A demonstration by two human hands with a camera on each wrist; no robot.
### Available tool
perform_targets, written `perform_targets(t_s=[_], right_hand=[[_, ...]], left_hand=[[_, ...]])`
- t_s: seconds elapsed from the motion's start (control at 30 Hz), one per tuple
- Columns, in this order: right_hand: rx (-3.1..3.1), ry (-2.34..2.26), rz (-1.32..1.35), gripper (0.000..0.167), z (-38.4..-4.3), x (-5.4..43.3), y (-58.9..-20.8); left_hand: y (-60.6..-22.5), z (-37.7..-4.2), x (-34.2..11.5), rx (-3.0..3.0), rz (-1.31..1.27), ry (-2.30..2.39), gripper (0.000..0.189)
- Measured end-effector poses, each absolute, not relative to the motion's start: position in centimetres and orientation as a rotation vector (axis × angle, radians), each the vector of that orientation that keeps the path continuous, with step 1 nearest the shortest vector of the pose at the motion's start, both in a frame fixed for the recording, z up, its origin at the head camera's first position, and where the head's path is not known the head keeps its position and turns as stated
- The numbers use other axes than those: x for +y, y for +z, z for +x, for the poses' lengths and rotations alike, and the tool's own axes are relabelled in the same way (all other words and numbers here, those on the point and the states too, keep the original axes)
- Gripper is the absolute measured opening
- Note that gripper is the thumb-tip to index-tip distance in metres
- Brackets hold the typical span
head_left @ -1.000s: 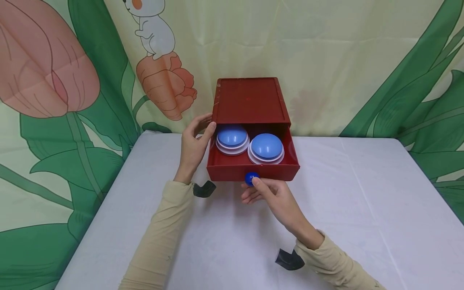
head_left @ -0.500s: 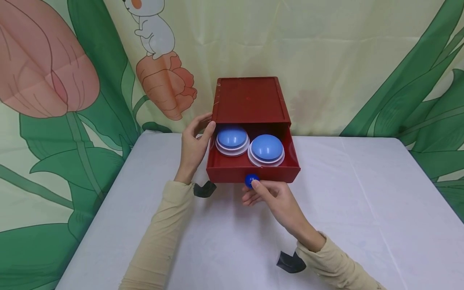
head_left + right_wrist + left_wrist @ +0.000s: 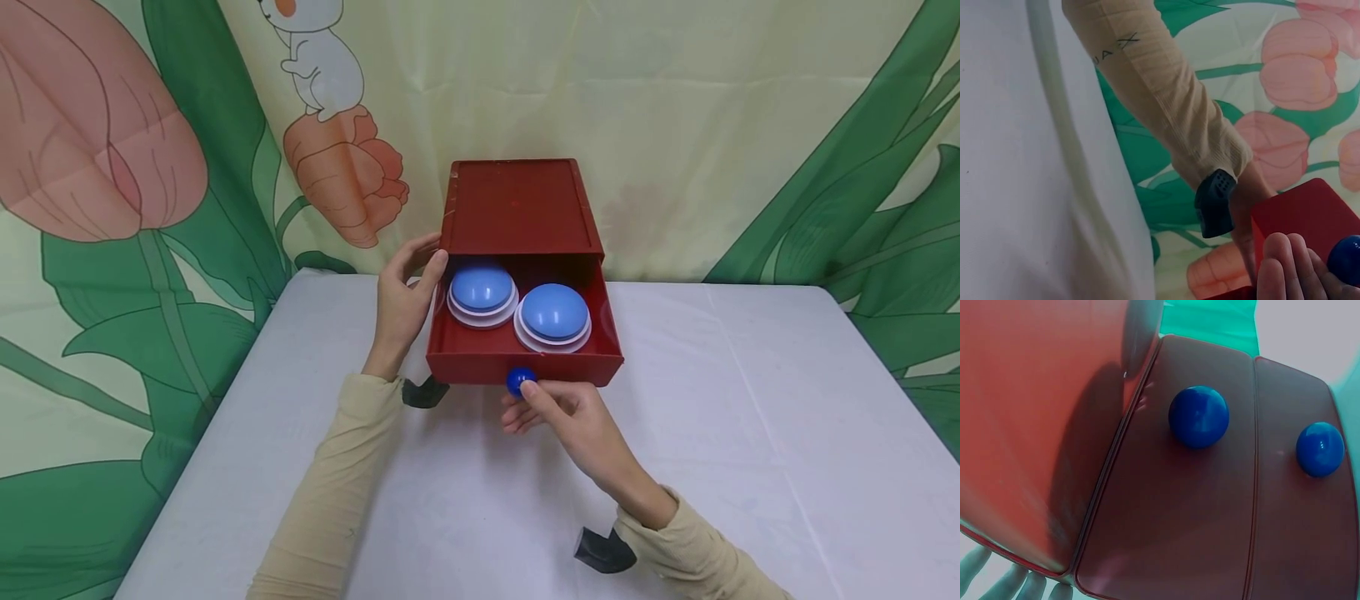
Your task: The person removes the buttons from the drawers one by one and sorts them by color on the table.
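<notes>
A dark red drawer box (image 3: 517,208) stands at the table's far edge, with a drawer (image 3: 468,367) pulled partway out. Inside sit two light blue domes on white round bases, like push buttons: a left one (image 3: 482,289) and a right one (image 3: 555,313). My right hand (image 3: 573,417) pinches the drawer's round blue knob (image 3: 519,381) between thumb and fingers. Against the box's left side rests my left hand (image 3: 408,292), its thumb at the front edge. In the left wrist view, its fingers (image 3: 1032,587) lie along the rim of the box beside two dark blue knobs.
A white cloth (image 3: 712,442) covers the table. Behind it hangs a printed curtain (image 3: 675,150) with tulips, leaves and a rabbit on a carrot. Black straps hang from both sleeve cuffs, including the right strap (image 3: 604,552).
The drawer has slid a little farther toward me, carrying both blue domes along. My right hand has come nearer with the knob, while the left hand has stayed at the box's side.
</notes>
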State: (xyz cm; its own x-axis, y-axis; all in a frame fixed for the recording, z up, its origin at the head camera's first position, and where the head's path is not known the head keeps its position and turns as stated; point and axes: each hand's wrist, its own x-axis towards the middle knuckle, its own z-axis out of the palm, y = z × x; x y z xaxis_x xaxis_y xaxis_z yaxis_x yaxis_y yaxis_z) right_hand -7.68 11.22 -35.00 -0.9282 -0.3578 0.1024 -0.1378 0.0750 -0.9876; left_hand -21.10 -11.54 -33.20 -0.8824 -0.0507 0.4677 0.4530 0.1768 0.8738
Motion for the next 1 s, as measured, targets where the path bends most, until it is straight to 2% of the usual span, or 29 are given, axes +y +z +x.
perform_targets(t_s=[0.7, 1.0], right_hand=[[2.246, -1.871, -0.5, 0.034, -7.6, 12.6, -34.1], [2.315, -1.774, -0.517, 0.031, -7.5, 13.9, -32.7]], left_hand=[[-32.9, -20.8, -11.4, -2.066, -0.379, -1.794, 0.039], [-30.4, -18.5, -10.8, -2.1, -0.357, -1.791, 0.039]])
